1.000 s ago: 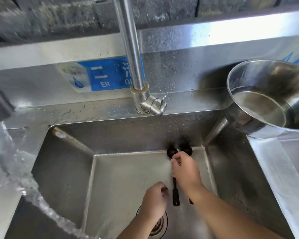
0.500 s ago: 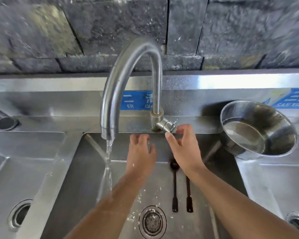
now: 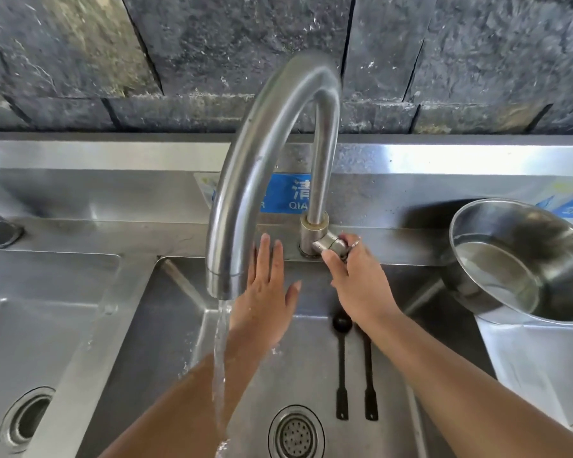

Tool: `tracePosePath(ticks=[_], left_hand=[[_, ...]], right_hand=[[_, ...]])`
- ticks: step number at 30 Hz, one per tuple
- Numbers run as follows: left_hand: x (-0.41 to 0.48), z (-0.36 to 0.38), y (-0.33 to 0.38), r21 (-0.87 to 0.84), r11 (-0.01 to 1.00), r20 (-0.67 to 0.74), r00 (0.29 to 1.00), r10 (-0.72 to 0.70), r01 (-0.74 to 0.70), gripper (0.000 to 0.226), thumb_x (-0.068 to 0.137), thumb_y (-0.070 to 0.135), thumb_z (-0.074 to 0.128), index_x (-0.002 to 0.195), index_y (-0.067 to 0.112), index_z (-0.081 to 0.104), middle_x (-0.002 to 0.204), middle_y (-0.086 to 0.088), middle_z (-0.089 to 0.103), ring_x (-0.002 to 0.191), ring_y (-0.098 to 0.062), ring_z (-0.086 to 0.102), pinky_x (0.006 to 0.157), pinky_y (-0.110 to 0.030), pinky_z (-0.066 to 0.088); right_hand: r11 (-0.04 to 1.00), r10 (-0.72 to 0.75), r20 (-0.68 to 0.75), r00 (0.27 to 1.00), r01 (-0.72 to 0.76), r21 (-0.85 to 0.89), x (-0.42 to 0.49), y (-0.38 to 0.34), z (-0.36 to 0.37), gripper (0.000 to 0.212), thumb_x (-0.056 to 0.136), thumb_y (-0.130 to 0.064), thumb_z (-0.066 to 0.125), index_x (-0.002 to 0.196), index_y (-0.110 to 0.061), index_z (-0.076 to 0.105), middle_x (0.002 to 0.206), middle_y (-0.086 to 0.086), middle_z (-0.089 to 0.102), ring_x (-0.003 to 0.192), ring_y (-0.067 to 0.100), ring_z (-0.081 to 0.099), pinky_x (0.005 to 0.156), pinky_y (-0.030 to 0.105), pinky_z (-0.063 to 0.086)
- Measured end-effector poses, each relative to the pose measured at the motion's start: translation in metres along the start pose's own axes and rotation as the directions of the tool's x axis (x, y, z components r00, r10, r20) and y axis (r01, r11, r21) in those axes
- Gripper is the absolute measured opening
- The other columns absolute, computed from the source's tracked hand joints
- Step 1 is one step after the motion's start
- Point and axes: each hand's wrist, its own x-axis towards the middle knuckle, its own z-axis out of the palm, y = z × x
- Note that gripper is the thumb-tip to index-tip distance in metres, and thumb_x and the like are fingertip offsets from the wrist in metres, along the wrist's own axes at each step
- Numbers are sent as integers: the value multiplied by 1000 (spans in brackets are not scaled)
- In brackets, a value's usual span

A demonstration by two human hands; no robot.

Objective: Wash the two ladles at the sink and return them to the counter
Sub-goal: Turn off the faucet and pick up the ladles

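Two small black ladles lie side by side on the floor of the middle sink basin (image 3: 315,368), handles toward me. The left ladle (image 3: 341,365) shows its round bowl; the right ladle (image 3: 370,378) has its bowl hidden under my right wrist. My right hand (image 3: 354,276) is closed around the tap handle (image 3: 331,244) at the base of the curved steel faucet (image 3: 262,166). My left hand (image 3: 265,292) is flat and open beside the spout, holding nothing. Water (image 3: 220,358) runs from the spout past my left forearm.
A steel bowl (image 3: 523,259) holding water sits tilted on the divider at the right. Another basin with a drain (image 3: 27,419) is at the left, and the middle basin's strainer (image 3: 296,434) is near the front. A dark stone wall stands behind the steel backsplash.
My hands left the ladles lying in the basin and rose. The right hand went from near the tap handle to gripping it. The left hand stays open by the spout.
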Motion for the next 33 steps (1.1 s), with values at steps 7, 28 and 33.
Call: tracePosePath(ticks=[7,28,33], left_hand=[[-6,-9,6,130,991,-52,998,31,-24,77,86,59,40,147,12,41,156,-9,37,116,-7,63,74,-19,56],[-6,-3,4,123,992,-63,998,0,8,87,85,56,53,152,7,28,162,-13,23,106,-23,69,75,-36,60],[-4,4,2,137,991,-75,997,3,7,88,85,56,52,153,7,24,163,-13,20,109,-24,68,76,-37,59]], right_hand=[[974,-53,27,998,58,-217,0,-13,-13,36,101,-46,46,119,-15,52,102,-1,61,90,25,62,74,40,50],[971,-32,33,999,39,-235,1,-23,-16,21,101,-42,47,98,-22,42,81,-10,47,71,12,49,56,30,35],[972,-28,39,999,37,-232,1,-23,-18,20,101,-42,47,98,-22,43,86,-7,51,70,11,49,61,32,37]])
